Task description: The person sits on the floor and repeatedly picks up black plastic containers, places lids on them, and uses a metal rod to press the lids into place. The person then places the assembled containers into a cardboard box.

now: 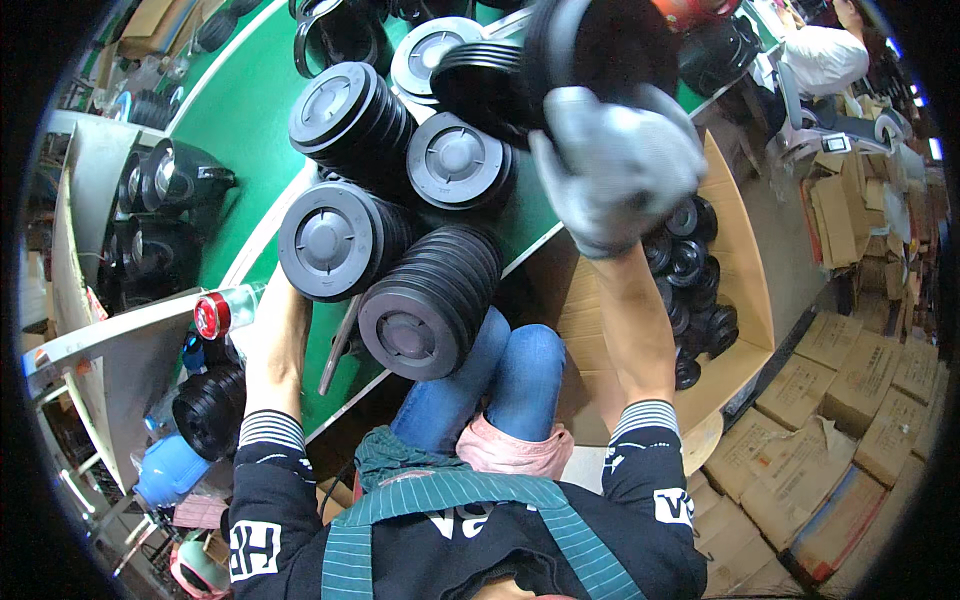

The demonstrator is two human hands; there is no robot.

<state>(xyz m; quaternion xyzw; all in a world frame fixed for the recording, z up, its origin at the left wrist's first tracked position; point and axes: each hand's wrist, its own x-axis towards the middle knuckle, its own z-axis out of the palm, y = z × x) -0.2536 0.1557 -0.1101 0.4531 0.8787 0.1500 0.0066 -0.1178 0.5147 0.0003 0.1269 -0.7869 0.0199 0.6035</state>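
Note:
My right hand [620,165], in a pale grey glove, is raised at the upper right of centre and smeared by motion. It grips a blurred, black, round part [610,45] at the far end of a row of stacked black discs. My left forearm [275,340] reaches up behind a stack of black round lids [325,240], which hides my left hand and its fingers. Several similar stacks lie on their sides close together, among them a near stack [410,330] above my knees. Their end faces are grey discs with a round centre.
The green work surface [240,110] carries black jug-like bodies [180,180] at left. A red-capped bottle [212,315] lies by my left forearm. An open cardboard box [740,250] at right holds black round parts. Closed cartons [800,440] cover the floor; another person [825,55] sits far right.

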